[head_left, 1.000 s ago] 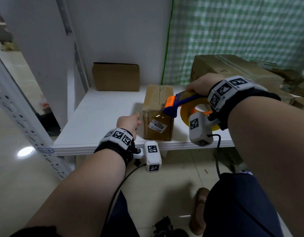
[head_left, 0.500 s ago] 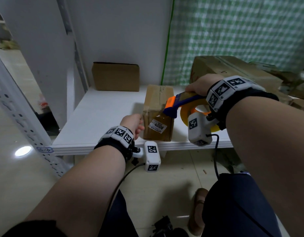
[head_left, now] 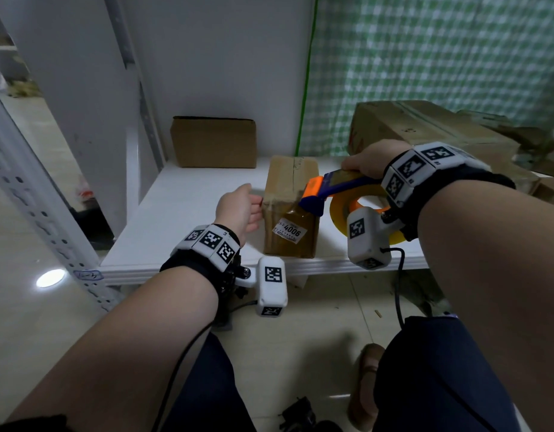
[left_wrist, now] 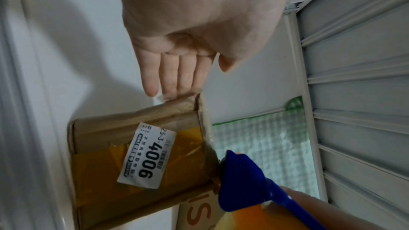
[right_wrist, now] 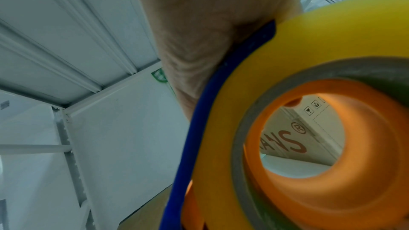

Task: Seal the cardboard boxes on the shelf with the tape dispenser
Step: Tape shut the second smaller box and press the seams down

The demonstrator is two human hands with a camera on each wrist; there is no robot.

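Observation:
A narrow cardboard box (head_left: 290, 194) (left_wrist: 141, 155) with a white "4006" label stands near the front edge of the white shelf (head_left: 182, 213). My right hand (head_left: 372, 160) grips the blue and orange tape dispenser (head_left: 332, 188) (right_wrist: 287, 128), whose yellow tape roll (head_left: 341, 213) hangs beside the box. The dispenser's nose (left_wrist: 239, 177) sits at the box's top front edge, where yellowish tape runs down the front face. My left hand (head_left: 241, 210) (left_wrist: 179, 69) is flat, with straight fingers (left_wrist: 177, 80) touching the box's left side.
A second small cardboard box (head_left: 214, 141) stands at the back of the shelf against the white wall. A large carton (head_left: 425, 132) lies to the right, in front of a green checked curtain (head_left: 425, 57). A perforated shelf upright (head_left: 35, 194) rises at the left.
My left hand has risen from the shelf's front edge to lie flat against the box's left side. The dispenser has stayed at the box's top front edge.

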